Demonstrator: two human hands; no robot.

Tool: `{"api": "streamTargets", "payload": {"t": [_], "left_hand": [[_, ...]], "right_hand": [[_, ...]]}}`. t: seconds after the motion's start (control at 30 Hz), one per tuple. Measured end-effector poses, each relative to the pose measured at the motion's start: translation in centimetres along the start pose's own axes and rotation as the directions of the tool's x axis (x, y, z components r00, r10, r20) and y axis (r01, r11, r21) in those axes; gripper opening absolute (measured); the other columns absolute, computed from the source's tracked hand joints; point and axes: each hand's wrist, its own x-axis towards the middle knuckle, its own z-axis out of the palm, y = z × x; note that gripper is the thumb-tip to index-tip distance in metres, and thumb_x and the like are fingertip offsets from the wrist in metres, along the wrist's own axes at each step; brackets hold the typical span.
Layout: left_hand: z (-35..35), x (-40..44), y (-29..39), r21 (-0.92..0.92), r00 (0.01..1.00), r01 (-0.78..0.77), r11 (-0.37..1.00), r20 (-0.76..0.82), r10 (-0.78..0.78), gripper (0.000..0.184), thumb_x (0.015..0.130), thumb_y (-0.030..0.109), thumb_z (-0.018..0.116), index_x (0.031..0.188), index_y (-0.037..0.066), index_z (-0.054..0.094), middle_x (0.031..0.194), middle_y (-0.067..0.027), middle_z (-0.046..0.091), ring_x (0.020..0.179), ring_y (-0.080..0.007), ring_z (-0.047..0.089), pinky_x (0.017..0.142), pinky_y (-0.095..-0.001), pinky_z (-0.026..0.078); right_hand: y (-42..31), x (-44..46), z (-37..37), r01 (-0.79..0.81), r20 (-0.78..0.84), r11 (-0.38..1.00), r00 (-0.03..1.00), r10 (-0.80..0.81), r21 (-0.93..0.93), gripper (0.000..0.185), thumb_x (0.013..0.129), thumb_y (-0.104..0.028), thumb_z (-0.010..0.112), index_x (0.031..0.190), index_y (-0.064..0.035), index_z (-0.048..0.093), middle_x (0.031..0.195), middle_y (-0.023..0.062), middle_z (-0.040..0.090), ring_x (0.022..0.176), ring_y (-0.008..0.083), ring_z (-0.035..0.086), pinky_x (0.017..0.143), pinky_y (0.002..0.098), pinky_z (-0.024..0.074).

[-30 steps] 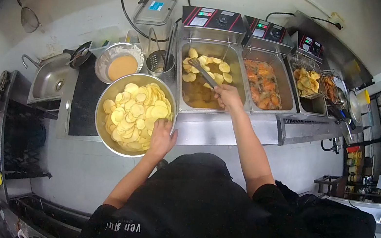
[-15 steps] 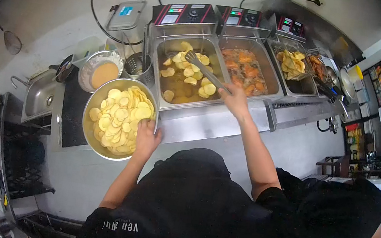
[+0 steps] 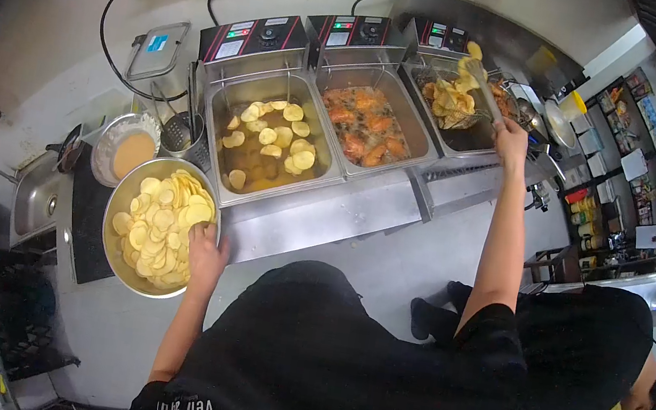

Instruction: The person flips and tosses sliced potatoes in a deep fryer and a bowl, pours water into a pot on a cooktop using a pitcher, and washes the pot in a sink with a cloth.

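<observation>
My left hand (image 3: 206, 255) grips the near right rim of a wide metal bowl (image 3: 110, 257), its fingers curled over the edge beside the pale potato slices (image 3: 162, 223). Held out to the right, my right hand (image 3: 510, 141) is closed around the handle of a slotted spatula (image 3: 488, 97). A few slices rest at the spatula's head, above a wire basket (image 3: 461, 123) of fried slices (image 3: 448, 100) at the right fryer. More slices float in the oil of the left fryer (image 3: 330, 180). Orange-brown pieces (image 3: 364, 121) bubble in the middle fryer.
Behind the bowl stand a bowl of beige batter (image 3: 134, 152) and a metal container (image 3: 198, 153) holding utensils. A sink (image 3: 34, 199) is at the left. Close on my right, another person in black (image 3: 585, 358) bends over. Stocked shelves (image 3: 628, 182) stand beyond.
My right hand and the spatula have swung right, from the left fryer to above the right fryer's basket, carrying slices. The view has shifted right. My left hand stays on the bowl.
</observation>
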Motion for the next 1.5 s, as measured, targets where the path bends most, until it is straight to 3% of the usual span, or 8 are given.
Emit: {"api": "streamTargets", "payload": {"t": [0.2, 0.33, 0.43, 0.53, 0.67, 0.9, 1.17, 1.5], "left_hand": [[-0.5, 0.1, 0.4, 0.008, 1.0, 0.021, 1.0, -0.006, -0.021, 0.031, 0.076, 0.012, 0.065, 0.1, -0.005, 0.057, 0.101, -0.0275, 0.051, 0.099, -0.0448, 0.048, 0.086, -0.0497, 0.042], [-0.3, 0.0, 0.2, 0.038, 0.999, 0.045, 0.998, -0.027, -0.044, 0.031, 0.075, 0.012, 0.066, 0.1, -0.004, 0.058, 0.102, -0.0264, 0.052, 0.1, -0.0432, 0.049, 0.086, -0.0483, 0.043], [-0.5, -0.2, 0.2, 0.007, 0.996, 0.076, 0.997, -0.053, -0.076, 0.029, 0.074, 0.012, 0.065, 0.098, -0.004, 0.059, 0.103, -0.0255, 0.052, 0.1, -0.0414, 0.049, 0.086, -0.0468, 0.043], [-0.3, -0.1, -0.1, -0.004, 0.996, 0.061, 0.998, -0.06, -0.061, 0.028, 0.074, 0.014, 0.065, 0.096, -0.003, 0.06, 0.103, -0.0247, 0.052, 0.099, -0.0402, 0.05, 0.085, -0.0461, 0.044], [-0.2, -0.3, -0.3, 0.009, 0.997, 0.06, 0.998, -0.048, -0.06, 0.028, 0.075, 0.014, 0.066, 0.097, -0.002, 0.059, 0.103, -0.0239, 0.052, 0.099, -0.0401, 0.049, 0.086, -0.0463, 0.044], [-0.4, -0.4, -0.5, -0.022, 0.996, 0.077, 0.997, -0.04, -0.078, 0.027, 0.077, 0.016, 0.065, 0.096, -0.002, 0.059, 0.102, -0.0241, 0.052, 0.1, -0.0399, 0.049, 0.087, -0.0461, 0.043], [-0.2, -0.4, -0.7, -0.077, 0.996, 0.063, 0.995, -0.061, -0.068, 0.026, 0.078, 0.016, 0.064, 0.096, -0.003, 0.06, 0.103, -0.0236, 0.053, 0.102, -0.0391, 0.049, 0.086, -0.0459, 0.044], [-0.2, -0.4, -0.8, -0.076, 0.997, 0.06, 0.995, -0.047, -0.064, 0.025, 0.077, 0.015, 0.065, 0.093, -0.003, 0.059, 0.103, -0.024, 0.053, 0.1, -0.0394, 0.049, 0.086, -0.0458, 0.044]], "right_hand": [[-1.6, 2.1, -0.8, 0.118, 0.001, 0.891, 0.991, -0.131, -0.439, 0.048, 0.081, -0.037, 0.064, 0.11, 0.0015, 0.064, 0.103, 0.0274, 0.064, 0.101, 0.0377, 0.062, 0.087, 0.0421, 0.0464], [-5.8, -1.1, -1.0, 0.241, -0.034, 0.88, 0.96, -0.278, -0.408, 0.046, 0.084, -0.036, 0.061, 0.109, 0.0019, 0.064, 0.099, 0.0264, 0.064, 0.098, 0.0411, 0.061, 0.086, 0.044, 0.0461], [-9.8, -6.5, 1.8, 0.384, 0.204, 0.902, 0.916, -0.345, -0.196, 0.039, 0.087, -0.034, 0.059, 0.105, 0.0003, 0.066, 0.081, 0.0138, 0.066, 0.07, 0.0253, 0.061, 0.064, 0.0354, 0.0469], [-14.1, -13.9, 5.0, 0.166, 0.586, 0.985, 0.794, -0.159, 0.043, 0.034, 0.091, -0.033, 0.058, 0.101, -0.0023, 0.066, 0.069, 0.0001, 0.056, 0.053, 0.0067, 0.045, 0.046, 0.0237, 0.0354], [-12.8, -17.9, 12.9, -0.012, 0.816, 1.0, 0.577, 0.018, -0.013, 0.044, 0.09, -0.041, 0.059, 0.107, -0.0014, 0.065, 0.065, 0.0035, 0.056, 0.049, 0.0099, 0.048, 0.04, 0.0264, 0.0363], [-16.1, -20.3, 16.0, -0.028, 0.846, 0.989, 0.515, 0.138, -0.144, 0.045, 0.091, -0.042, 0.058, 0.096, 0.0026, 0.062, 0.061, 0.0036, 0.051, 0.043, 0.0125, 0.043, 0.038, 0.0284, 0.0329], [-15.7, -21.2, 23.3, -0.539, 0.903, 0.822, 0.423, 0.074, 0.186, 0.037, 0.093, -0.032, 0.058, 0.092, 0.0044, 0.054, 0.07, 0.0078, 0.052, 0.044, 0.0101, 0.036, 0.036, 0.027, 0.0263], [-17.8, -22.6, 27.4, -0.484, 0.886, 0.859, 0.457, 0.084, 0.168, 0.025, 0.094, -0.024, 0.055, 0.09, 0.0, 0.059, 0.068, 0.0037, 0.052, 0.046, 0.0087, 0.039, 0.038, 0.0253, 0.0291]]}}
